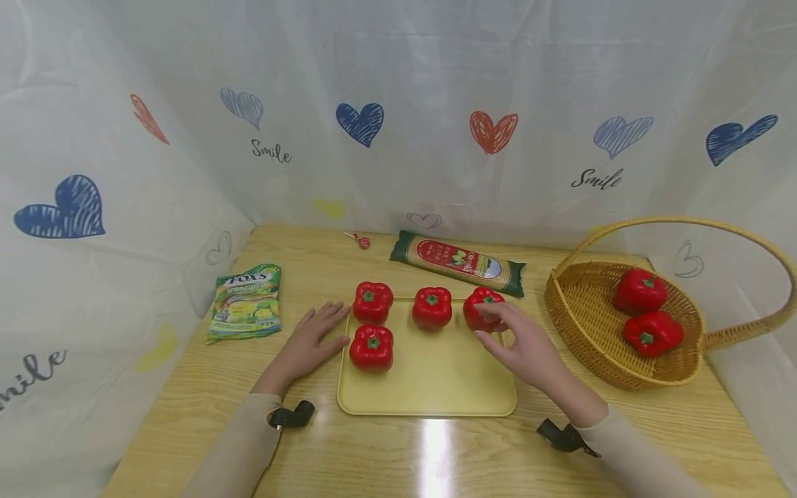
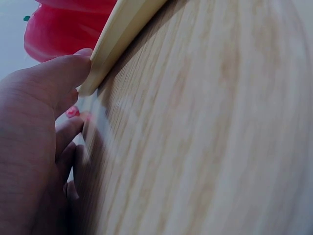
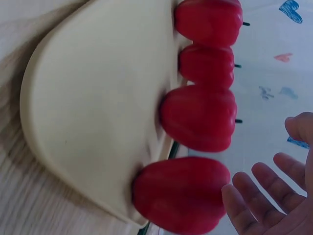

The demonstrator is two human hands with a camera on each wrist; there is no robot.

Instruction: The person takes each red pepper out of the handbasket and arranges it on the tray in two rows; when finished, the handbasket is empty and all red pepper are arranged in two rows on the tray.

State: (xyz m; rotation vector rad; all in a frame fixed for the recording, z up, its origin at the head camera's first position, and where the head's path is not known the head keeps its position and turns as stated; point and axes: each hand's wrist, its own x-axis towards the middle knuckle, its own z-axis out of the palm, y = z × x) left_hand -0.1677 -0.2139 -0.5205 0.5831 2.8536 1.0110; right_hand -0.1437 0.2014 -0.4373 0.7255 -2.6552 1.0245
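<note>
A yellow tray (image 1: 436, 377) lies on the table with several red bell peppers on it. Two of them, a rear-left pepper (image 1: 373, 302) and a front-left pepper (image 1: 371, 348), stand along its left side. Another pepper (image 1: 432, 308) is at the middle of the back edge. My left hand (image 1: 311, 339) rests at the tray's left side, its thumb (image 2: 68, 71) against the rim and its other fingers extended on the table. By the back-right pepper (image 3: 181, 196), my right hand (image 1: 529, 349) hovers with fingers spread, gripping nothing; whether a fingertip touches it, I cannot tell.
On the right stands a wicker basket (image 1: 575, 297) with a tall handle and two red peppers (image 1: 652, 333) inside. Behind the tray lie a pasta packet (image 1: 457, 263) and a lollipop (image 1: 362, 241). A green candy bag (image 1: 245, 304) is at the left.
</note>
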